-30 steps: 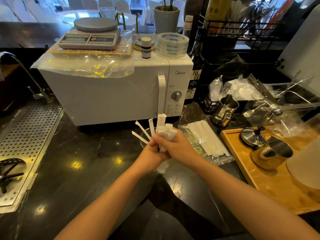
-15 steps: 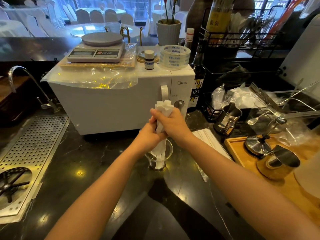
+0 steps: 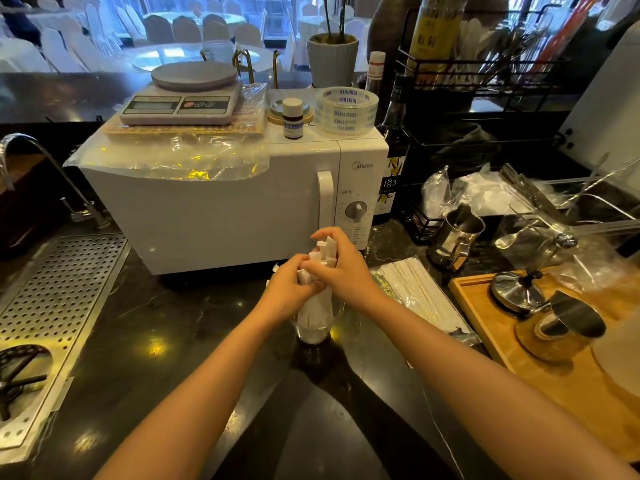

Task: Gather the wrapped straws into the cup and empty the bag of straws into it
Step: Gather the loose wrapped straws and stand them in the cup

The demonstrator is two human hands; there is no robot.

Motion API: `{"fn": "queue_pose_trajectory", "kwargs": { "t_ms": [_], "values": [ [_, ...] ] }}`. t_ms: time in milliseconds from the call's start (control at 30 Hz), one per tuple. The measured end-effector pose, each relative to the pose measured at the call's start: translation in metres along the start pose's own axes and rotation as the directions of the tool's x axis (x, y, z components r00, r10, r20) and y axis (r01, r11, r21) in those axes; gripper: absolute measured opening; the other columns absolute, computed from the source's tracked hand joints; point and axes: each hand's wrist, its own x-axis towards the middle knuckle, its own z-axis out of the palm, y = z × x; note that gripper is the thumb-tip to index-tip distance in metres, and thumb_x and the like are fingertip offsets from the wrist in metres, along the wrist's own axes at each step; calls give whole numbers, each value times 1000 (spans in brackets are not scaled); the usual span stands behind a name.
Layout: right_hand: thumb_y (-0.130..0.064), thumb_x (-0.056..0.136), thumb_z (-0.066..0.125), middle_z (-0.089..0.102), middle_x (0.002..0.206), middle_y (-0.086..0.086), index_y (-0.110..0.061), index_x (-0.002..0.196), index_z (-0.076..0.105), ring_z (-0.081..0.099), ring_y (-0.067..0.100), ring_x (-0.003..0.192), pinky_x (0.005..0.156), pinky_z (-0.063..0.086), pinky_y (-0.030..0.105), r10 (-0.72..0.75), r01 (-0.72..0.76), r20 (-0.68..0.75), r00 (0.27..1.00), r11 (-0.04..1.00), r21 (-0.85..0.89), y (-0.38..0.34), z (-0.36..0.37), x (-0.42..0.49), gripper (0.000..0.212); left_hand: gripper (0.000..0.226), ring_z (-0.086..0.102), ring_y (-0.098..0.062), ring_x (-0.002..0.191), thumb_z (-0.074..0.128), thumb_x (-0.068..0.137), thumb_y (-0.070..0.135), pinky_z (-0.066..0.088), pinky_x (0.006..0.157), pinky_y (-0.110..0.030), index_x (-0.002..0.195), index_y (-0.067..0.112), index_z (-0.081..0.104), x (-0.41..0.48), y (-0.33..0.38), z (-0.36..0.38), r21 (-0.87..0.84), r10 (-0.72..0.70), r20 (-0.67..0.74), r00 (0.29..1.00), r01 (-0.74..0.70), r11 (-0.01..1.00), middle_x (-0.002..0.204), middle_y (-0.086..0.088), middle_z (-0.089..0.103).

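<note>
Dark counter (image 3: 173, 323), cup (image 3: 313, 332) mostly hidden beneath left hand (image 3: 289, 292) and right hand (image 3: 343, 273), fingers (image 3: 323, 234) curled round wrapped straws (image 3: 328, 250).

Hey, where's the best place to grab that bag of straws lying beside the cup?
Probably pinch the bag of straws at its near end, from above, once the right hand frees from the wrapped straws. It lies flat on the counter right of the cup; its open end isn't discernible.

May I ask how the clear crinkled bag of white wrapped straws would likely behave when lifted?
The clear crinkled bag probably sags, being thin film. Likely light: only paper-wrapped straws inside. Glossy plastic may slip.
</note>
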Motion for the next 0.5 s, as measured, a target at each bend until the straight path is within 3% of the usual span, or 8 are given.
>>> {"fn": "queue_pose_trajectory", "kwargs": {
  "t_ms": [133, 167, 267, 433, 500],
  "values": [
    [-12, 87, 55, 53, 120, 9, -13, 125, 46, 51, 19, 109, 88, 40, 23, -131, 130, 17, 991, 956, -262, 6, 0, 0, 40, 45, 56, -5, 76, 52, 87, 11, 48, 64, -10, 128, 19, 36, 2, -1, -3, 143, 175, -63, 983, -164, 976, 103, -1, 57],
    [-12, 88, 53, 52, 124, 11, -10, 125, 48, 50, 20, 113, 90, 38, 23, -155, 154, 22, 988, 935, -320, 7, 0, 0, 37, 45, 55, -5, 78, 50, 88, 12, 46, 68, -9, 130, 18, 35, 2, -2, -3, 210, 212, -55, 976, -196, 958, 103, -2, 56],
    [-13, 91, 48, 48, 131, 13, -3, 122, 52, 48, 22, 119, 94, 35, 20, -191, 191, 44, 981, 880, -434, 10, -1, 0, 33, 37, 55, -18, 106, 47, 90, 13, 42, 88, -24, 126, 14, 42, 4, -13, -6, 452, 305, 9, 952, -276, 848, 121, -7, 55],
    [-18, 94, 42, 52, 135, 15, -3, 131, 46, 46, 26, 126, 107, 33, 31, -185, 248, 170, 968, 807, -536, 13, 0, -7, 40, 25, 65, -27, 93, 49, 84, 18, 49, 77, -35, 104, 7, 59, -1, -21, -12, 746, 478, 39, 877, -344, 570, 98, -12, 70],
    [-24, 92, 41, 57, 129, 17, -1, 127, 49, 50, 29, 123, 105, 37, 36, -203, 280, 196, 959, 775, -567, 15, 2, -10, 43, 33, 65, -27, 98, 42, 81, 26, 49, 83, -40, 105, 10, 59, -2, -22, -14, 803, 481, 36, 876, -312, 508, 101, -9, 71]
  ]
}}
